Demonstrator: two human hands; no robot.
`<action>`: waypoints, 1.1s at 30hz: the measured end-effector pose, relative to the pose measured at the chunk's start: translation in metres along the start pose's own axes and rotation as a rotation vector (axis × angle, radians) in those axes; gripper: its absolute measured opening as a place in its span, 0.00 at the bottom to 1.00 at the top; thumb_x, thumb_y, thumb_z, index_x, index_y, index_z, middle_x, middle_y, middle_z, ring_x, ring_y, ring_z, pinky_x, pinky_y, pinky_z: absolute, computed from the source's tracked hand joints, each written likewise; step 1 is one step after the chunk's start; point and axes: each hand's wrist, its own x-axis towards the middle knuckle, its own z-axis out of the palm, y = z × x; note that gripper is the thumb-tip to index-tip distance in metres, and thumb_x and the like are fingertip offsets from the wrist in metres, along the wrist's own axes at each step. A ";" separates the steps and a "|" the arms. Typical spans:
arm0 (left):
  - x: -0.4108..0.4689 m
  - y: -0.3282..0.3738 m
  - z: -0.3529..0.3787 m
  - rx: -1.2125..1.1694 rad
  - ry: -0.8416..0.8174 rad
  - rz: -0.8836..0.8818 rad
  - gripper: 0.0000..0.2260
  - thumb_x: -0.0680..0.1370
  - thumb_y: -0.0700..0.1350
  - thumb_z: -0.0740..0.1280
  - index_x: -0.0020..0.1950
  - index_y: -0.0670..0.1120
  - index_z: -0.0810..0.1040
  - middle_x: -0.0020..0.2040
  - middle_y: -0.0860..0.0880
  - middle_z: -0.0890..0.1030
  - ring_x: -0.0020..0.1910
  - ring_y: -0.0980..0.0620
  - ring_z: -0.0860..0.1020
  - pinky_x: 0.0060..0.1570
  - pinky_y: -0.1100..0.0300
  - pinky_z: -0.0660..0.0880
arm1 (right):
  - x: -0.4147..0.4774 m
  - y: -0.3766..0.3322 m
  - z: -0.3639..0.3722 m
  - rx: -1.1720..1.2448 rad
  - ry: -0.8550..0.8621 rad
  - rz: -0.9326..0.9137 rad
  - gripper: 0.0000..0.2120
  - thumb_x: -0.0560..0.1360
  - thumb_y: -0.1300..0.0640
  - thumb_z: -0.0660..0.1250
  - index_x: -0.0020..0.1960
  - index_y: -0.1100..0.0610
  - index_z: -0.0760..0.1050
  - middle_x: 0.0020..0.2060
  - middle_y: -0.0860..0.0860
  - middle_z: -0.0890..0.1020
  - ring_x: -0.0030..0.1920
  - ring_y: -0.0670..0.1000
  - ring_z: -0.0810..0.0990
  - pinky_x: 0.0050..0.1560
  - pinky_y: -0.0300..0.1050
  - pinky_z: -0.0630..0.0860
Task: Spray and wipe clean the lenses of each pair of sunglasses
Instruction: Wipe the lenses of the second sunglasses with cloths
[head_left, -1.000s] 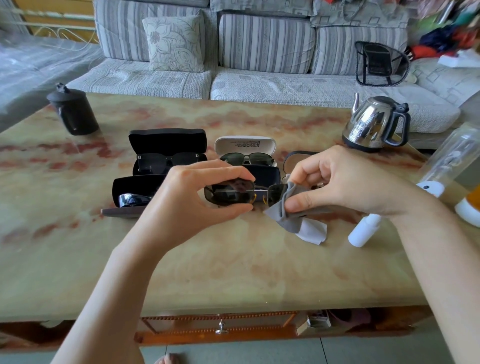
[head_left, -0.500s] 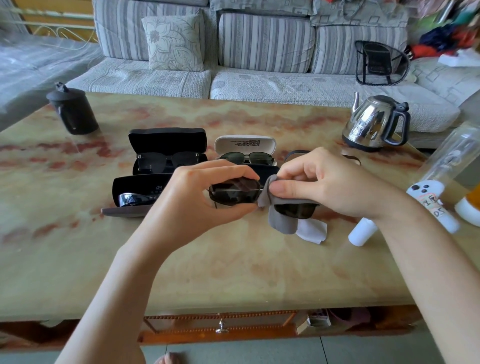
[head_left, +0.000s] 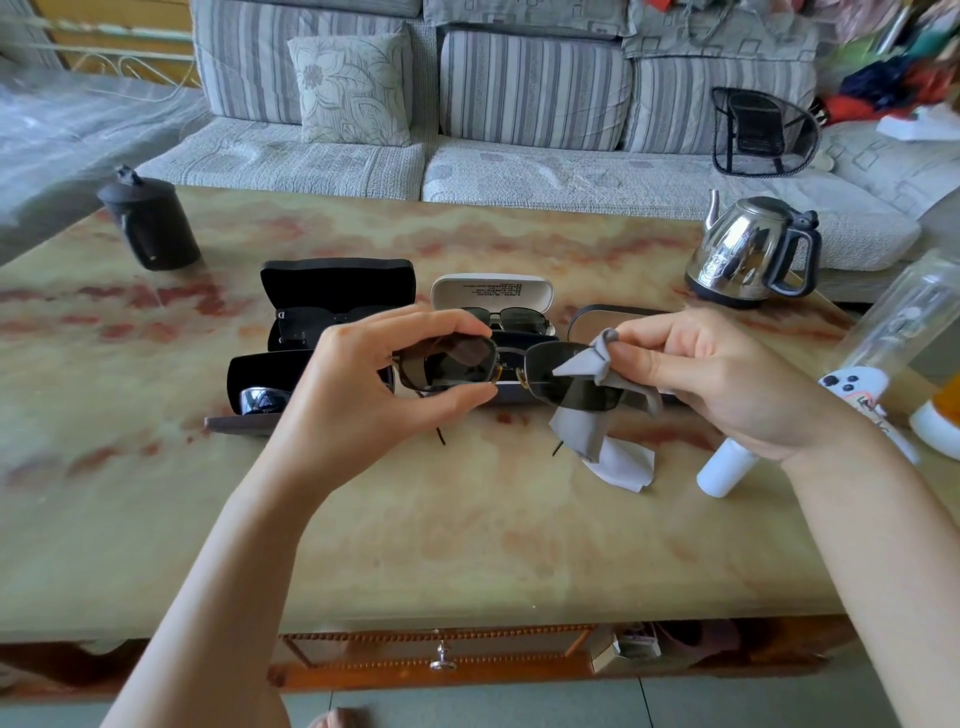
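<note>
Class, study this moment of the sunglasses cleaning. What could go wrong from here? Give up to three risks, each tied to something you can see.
1. The left hand pinches the sunglasses at one lens only; its fingers may smudge that lens.
2. The right hand holds the grey cloth against the other lens, so pressure could twist the thin bridge.
3. The white spray bottle lies by the right wrist; a nudge might send it rolling.
</note>
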 end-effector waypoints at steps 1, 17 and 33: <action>0.000 -0.001 0.000 -0.014 0.003 -0.008 0.14 0.68 0.52 0.74 0.53 0.55 0.81 0.48 0.54 0.83 0.49 0.56 0.82 0.56 0.60 0.77 | 0.000 0.002 -0.001 0.023 -0.009 -0.009 0.15 0.74 0.53 0.65 0.50 0.65 0.81 0.41 0.54 0.84 0.39 0.47 0.80 0.37 0.31 0.72; -0.001 -0.001 0.004 0.120 -0.036 0.000 0.14 0.68 0.50 0.76 0.52 0.54 0.82 0.46 0.54 0.83 0.47 0.54 0.81 0.50 0.62 0.76 | 0.003 -0.008 0.000 -0.199 -0.033 0.031 0.14 0.60 0.59 0.77 0.44 0.58 0.78 0.38 0.52 0.85 0.39 0.47 0.82 0.40 0.36 0.78; -0.002 0.001 0.010 0.188 -0.083 0.111 0.13 0.69 0.44 0.75 0.53 0.46 0.83 0.47 0.56 0.82 0.45 0.60 0.80 0.47 0.69 0.75 | 0.024 -0.021 0.025 -0.470 -0.023 0.079 0.06 0.68 0.59 0.77 0.42 0.54 0.82 0.36 0.49 0.86 0.38 0.44 0.83 0.45 0.42 0.78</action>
